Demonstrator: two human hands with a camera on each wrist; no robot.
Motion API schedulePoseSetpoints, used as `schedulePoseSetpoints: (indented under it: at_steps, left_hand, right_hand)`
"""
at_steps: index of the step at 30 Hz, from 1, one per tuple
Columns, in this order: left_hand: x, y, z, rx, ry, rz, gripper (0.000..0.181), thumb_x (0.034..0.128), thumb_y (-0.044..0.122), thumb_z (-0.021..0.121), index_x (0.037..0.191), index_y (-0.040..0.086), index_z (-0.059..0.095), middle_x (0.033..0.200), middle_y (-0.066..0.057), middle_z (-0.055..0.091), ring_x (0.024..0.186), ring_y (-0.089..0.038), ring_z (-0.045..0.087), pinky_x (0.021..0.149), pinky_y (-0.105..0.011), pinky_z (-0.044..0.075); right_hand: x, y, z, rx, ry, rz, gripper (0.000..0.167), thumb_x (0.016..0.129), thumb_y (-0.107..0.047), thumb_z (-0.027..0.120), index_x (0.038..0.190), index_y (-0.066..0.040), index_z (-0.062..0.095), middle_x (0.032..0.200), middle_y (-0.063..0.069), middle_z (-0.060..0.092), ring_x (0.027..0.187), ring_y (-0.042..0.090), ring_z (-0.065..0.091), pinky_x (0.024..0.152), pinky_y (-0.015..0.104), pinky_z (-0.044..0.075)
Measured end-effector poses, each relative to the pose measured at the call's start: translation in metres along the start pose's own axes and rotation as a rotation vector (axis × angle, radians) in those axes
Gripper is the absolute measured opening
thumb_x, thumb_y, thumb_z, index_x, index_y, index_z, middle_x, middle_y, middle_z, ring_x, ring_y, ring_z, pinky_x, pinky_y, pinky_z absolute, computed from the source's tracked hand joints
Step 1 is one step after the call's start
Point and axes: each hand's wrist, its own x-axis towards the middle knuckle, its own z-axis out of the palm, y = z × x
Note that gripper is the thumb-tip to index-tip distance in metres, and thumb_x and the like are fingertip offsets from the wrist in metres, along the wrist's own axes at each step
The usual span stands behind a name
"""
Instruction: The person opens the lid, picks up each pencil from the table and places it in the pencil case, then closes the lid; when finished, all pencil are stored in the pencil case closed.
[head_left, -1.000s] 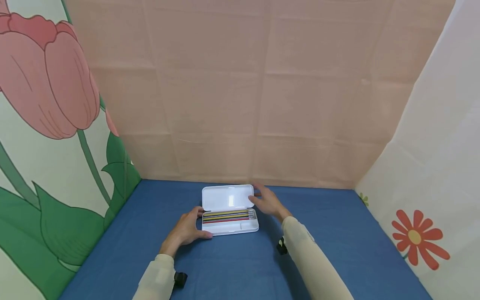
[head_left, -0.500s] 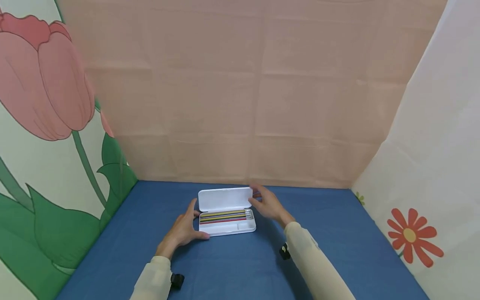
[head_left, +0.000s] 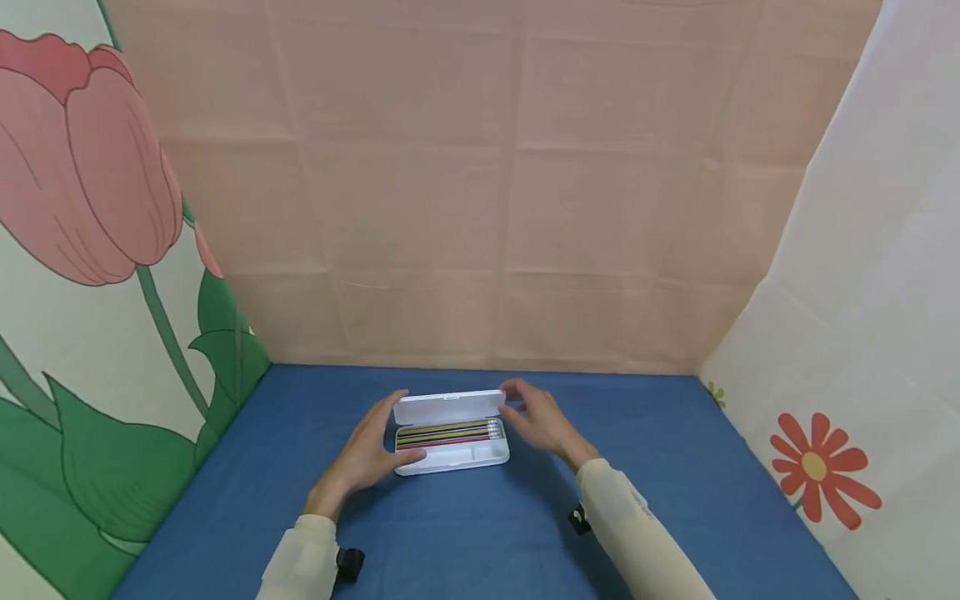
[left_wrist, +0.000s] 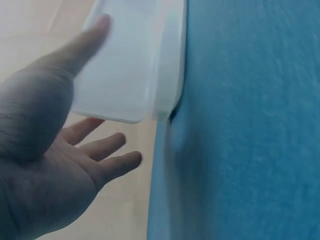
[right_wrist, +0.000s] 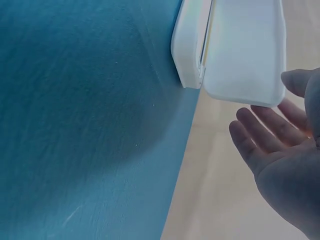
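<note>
A white pencil case point(head_left: 450, 458) lies on the blue table, several striped pencils point(head_left: 442, 433) in its tray. Its hinged lid point(head_left: 450, 407) stands raised, tilted over the tray. My left hand point(head_left: 365, 447) is at the left end, thumb spread over the front and index finger up by the lid's corner. In the left wrist view, the fingers point(left_wrist: 122, 162) are extended and one passes behind the lid. My right hand point(head_left: 542, 421) touches the lid's right end, its fingers point(right_wrist: 255, 130) loosely extended behind the corner and its thumb by the edge.
Blue cloth point(head_left: 465, 533) covers the table. A beige cloth wall point(head_left: 480, 208) rises behind it. Printed panels flank it, with a tulip point(head_left: 97, 175) at left and a red flower point(head_left: 817, 471) at right. Black wrist cameras sit at both sleeves.
The lid has swung forward from leaning back to tilting over the tray. My left hand has risen toward the lid's left corner; my right hand has followed the lid's right end.
</note>
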Motion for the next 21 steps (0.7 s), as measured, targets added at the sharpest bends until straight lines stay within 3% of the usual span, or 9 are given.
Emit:
schedulePoseSetpoints:
  at_steps: [3,6,11,16,21]
  left_hand:
    - [0.001,0.004,-0.002,-0.022,0.022,0.035,0.094,0.0923,0.043,0.096,0.167,0.011,0.05,0.173,-0.02,0.052,0.16,-0.049,0.05,0.128,-0.077,0.042]
    - [0.001,0.009,-0.002,-0.029,0.03,0.038,0.075,0.0937,0.045,0.094,0.153,0.012,0.063,0.158,-0.014,0.066,0.144,-0.04,0.064,0.122,-0.067,0.053]
    - [0.001,0.014,0.001,0.004,0.003,0.018,0.052,0.0974,0.048,0.09,0.135,0.018,0.07,0.141,-0.009,0.074,0.123,-0.03,0.07,0.104,-0.053,0.064]
    - [-0.001,0.014,0.003,0.021,-0.015,0.028,0.033,0.1078,0.042,0.078,0.13,0.018,0.072,0.142,-0.011,0.074,0.13,-0.032,0.069,0.112,-0.062,0.059]
    - [-0.003,0.01,0.003,0.046,-0.039,0.065,0.038,0.1134,0.039,0.07,0.139,0.01,0.072,0.153,-0.019,0.07,0.142,-0.041,0.066,0.121,-0.067,0.053]
  right_hand:
    - [-0.004,-0.001,0.0,-0.013,0.011,-0.022,0.033,0.113,-0.02,0.07,0.143,-0.005,0.068,0.14,0.015,0.077,0.133,0.034,0.073,0.115,0.056,0.061]
    - [-0.009,-0.001,0.001,-0.038,0.011,-0.059,0.031,0.113,-0.02,0.071,0.139,-0.004,0.071,0.135,0.013,0.078,0.13,0.033,0.073,0.111,0.056,0.062]
    - [-0.017,0.0,0.007,-0.105,-0.009,-0.134,0.035,0.114,-0.023,0.069,0.143,-0.004,0.074,0.135,0.013,0.076,0.123,0.031,0.074,0.104,0.053,0.064]
    - [-0.02,0.003,0.012,-0.128,-0.03,-0.157,0.03,0.116,-0.028,0.066,0.133,-0.009,0.081,0.128,0.009,0.074,0.116,0.025,0.071,0.097,0.045,0.062]
    - [-0.021,0.004,0.015,-0.127,-0.056,-0.148,0.025,0.115,-0.028,0.067,0.124,-0.01,0.082,0.126,0.01,0.073,0.116,0.026,0.07,0.098,0.049,0.061]
